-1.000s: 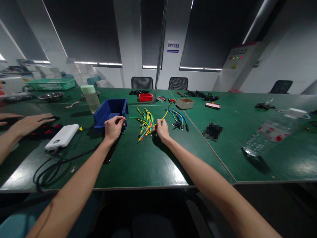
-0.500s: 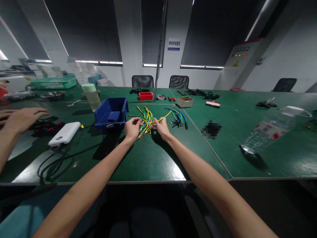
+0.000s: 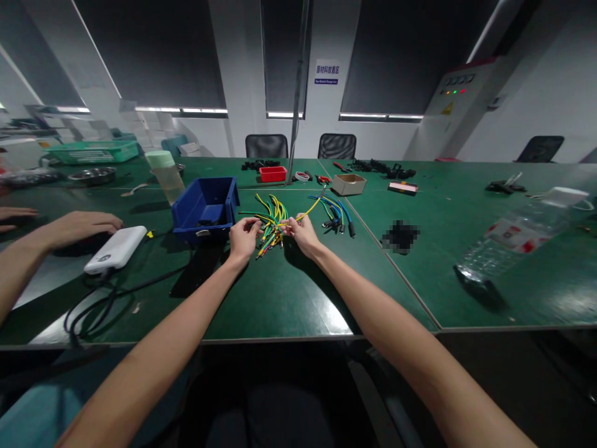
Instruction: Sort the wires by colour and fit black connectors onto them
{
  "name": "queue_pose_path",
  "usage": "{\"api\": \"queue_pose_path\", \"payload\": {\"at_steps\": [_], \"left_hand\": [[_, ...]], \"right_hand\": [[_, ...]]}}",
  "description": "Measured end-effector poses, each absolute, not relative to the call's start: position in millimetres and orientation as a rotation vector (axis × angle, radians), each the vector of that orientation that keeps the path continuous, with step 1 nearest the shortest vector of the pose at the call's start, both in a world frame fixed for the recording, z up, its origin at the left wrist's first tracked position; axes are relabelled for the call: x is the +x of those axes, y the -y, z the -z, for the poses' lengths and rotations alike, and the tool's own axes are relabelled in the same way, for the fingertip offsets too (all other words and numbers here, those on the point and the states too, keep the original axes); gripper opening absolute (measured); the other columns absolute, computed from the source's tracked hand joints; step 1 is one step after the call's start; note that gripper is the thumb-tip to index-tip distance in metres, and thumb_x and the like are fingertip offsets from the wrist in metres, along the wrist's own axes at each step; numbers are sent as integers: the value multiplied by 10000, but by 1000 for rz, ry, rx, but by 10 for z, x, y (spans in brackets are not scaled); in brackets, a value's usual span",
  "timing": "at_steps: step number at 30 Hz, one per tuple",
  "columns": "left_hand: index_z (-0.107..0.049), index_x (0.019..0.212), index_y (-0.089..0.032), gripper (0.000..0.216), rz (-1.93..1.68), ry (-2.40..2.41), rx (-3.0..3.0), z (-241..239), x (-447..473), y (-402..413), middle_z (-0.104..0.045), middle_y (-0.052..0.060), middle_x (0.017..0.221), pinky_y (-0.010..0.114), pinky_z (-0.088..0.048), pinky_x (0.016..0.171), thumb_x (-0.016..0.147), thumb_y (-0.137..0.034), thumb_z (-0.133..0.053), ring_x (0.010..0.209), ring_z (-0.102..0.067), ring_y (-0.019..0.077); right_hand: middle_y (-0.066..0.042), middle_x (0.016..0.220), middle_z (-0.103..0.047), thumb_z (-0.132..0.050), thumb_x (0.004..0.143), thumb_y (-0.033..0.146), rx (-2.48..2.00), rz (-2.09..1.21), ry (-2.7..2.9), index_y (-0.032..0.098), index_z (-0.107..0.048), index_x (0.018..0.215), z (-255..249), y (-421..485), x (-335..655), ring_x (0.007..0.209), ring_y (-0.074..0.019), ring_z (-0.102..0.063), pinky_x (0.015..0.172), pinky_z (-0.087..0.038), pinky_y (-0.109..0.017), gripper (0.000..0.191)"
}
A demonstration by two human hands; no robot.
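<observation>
Singling out, seemingly, one yellow wire: right grip pinches it; left grip, hold unclear, beside the bundle; next needs care.

Two piles of coloured wires lie mid-clock. Around them: three black chair backs, two near twelve o'clock, one at two; two bottles, at ten and three; one blue bin at nine; one red box at eleven.
</observation>
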State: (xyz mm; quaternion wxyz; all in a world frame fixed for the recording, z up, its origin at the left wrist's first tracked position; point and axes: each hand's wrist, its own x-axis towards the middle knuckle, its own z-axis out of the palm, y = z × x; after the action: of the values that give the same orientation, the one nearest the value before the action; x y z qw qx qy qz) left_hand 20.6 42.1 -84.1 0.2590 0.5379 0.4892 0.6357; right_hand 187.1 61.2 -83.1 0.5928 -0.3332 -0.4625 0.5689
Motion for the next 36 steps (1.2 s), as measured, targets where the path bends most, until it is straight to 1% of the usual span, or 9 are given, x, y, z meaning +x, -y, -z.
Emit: {"api": "queue_pose_path", "payload": {"at_steps": [3,6,8,11,14,20,26,31,36], "left_hand": [[-670,871,-123,249,-1686,-1314,1454,835,204,-410,-670,57,735,237,-474,543,740,-334,-654,594,-640,156],[-686,886,-121,270,-1662,-1302,1456,828,209,-393,-680,63,739,244,-476,552,733,-342,-663,596,-639,158],[-692,886,-124,283,-1656,-1281,1448,823,216,-385,-689,67,756,249,-480,557,723,-355,-675,597,-637,158],[-691,851,-130,283,-1645,-1240,1448,813,225,-374,-693,68,773,250,-482,553,708,-374,-690,587,-629,152],[-677,812,-132,273,-1628,-1207,1463,812,224,-373,-686,62,760,244,-475,535,703,-382,-693,570,-619,145],[-650,762,-138,269,-1613,-1200,1476,860,206,-421,-644,37,678,240,-449,504,695,-395,-691,559,-608,152],[-649,751,-145,216,-1614,-1193,1504,893,218,-460,-656,37,712,245,-458,552,703,-353,-679,566,-596,138],[-662,777,-150,177,-1604,-1201,1495,896,215,-452,-656,33,711,238,-452,554,703,-311,-666,600,-590,139],[-675,779,-152,162,-1585,-1237,1495,885,216,-434,-652,29,685,240,-461,577,699,-292,-661,619,-579,139]], "right_hand": [[37,791,-653,-563,841,366,-785,-1341,1099,258,-259,875,800,-570,1868,627,-118,-660,564,-515,-240,324],[30,787,-654,-573,827,366,-804,-1347,1129,258,-255,880,775,-530,1870,644,-134,-672,579,-522,-257,340],[43,774,-641,-631,774,333,-804,-1348,1138,258,-254,876,769,-511,1875,646,-132,-669,611,-529,-273,397],[77,742,-606,-724,655,278,-788,-1340,1131,256,-264,870,782,-501,1884,634,-123,-652,647,-536,-291,509],[85,716,-577,-735,610,266,-763,-1318,1137,249,-289,867,818,-517,1886,614,-110,-627,643,-527,-279,515],[86,710,-540,-711,601,255,-748,-1267,1122,237,-332,868,875,-566,1856,592,-98,-604,639,-513,-269,464],[74,697,-532,-724,612,316,-778,-1268,1141,229,-367,844,874,-549,1834,616,-105,-597,639,-506,-271,435],[72,659,-528,-737,602,361,-777,-1265,1186,224,-381,808,851,-515,1834,615,-108,-580,636,-498,-267,433],[59,706,-536,-742,602,374,-791,-1254,1175,225,-386,799,817,-489,1828,650,-111,-589,672,-518,-284,433]]}}
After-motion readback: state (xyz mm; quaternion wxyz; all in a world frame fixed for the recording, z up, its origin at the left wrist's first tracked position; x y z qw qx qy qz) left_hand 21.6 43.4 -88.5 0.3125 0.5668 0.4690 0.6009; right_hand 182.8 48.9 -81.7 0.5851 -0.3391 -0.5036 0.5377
